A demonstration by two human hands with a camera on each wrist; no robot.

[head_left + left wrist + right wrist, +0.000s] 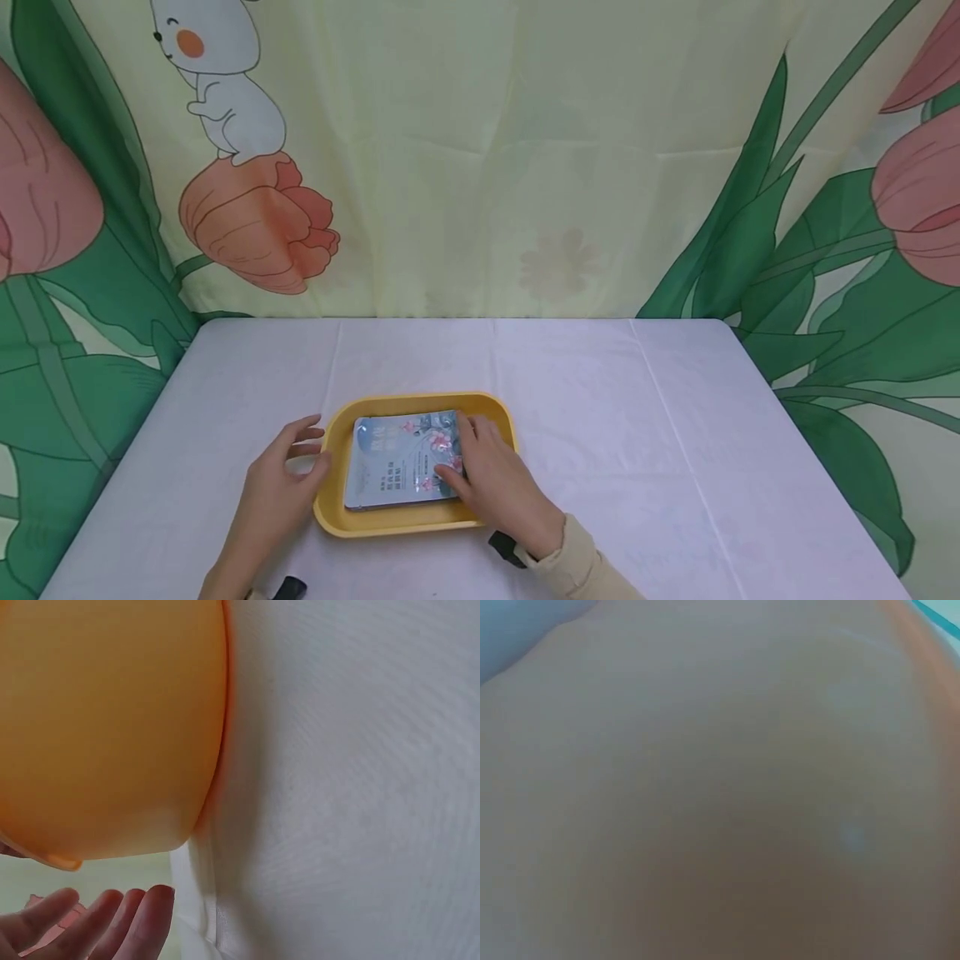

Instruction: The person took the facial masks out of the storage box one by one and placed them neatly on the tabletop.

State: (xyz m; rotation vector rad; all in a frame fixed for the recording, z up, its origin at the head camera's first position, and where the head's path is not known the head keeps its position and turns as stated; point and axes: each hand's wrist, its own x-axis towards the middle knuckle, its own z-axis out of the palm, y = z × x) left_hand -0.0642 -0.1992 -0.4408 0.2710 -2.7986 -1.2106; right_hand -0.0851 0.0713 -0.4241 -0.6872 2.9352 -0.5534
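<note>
A light-blue sheet mask packet (401, 458) with pink flowers and printed characters lies flat in a yellow tray (405, 522). My right hand (498, 475) is at the packet's right end, its thumb over the printed face and its fingers along the right edge, hidden underneath. At the tray's left side is my left hand (281, 479), thumb near the rim and the other fingers loosely bent and spread. In the left wrist view, those fingers (124, 922) stand apart from the tray's outer wall (112, 735). The right wrist view is too close and blurred to make out.
A white cloth covers the table (600, 450) under the tray. Behind it hangs a pale curtain (480, 167) printed with tulips, leaves and a white animal. Dark wrist straps (507, 549) show at the cuffs.
</note>
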